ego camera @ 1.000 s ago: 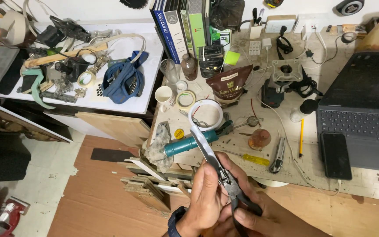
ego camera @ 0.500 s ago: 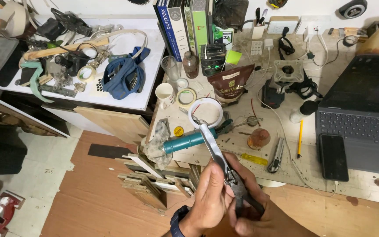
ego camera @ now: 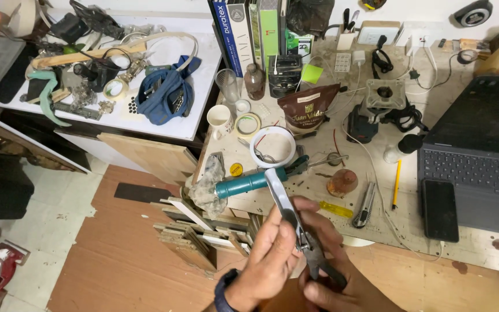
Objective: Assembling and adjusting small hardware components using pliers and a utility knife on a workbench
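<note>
Up front, both hands grip the pliers (ego camera: 302, 234): left hand (ego camera: 270, 263) on the silvery strip, right hand (ego camera: 336, 289) clenched round the handles, long axis toward eleven o'clock above the bench (ego camera: 480, 245).

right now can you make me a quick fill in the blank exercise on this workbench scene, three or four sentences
1. Both hands, the left hand and the right hand, hold a pair of ____ with a metal strip in its nose.
2. The pencil on the workbench is ____ in colour.
3. The black phone lies partly on the ____.
4. The handle of the tool lying beyond the strip is ____.

Missing words: pliers; yellow; laptop; teal
</note>
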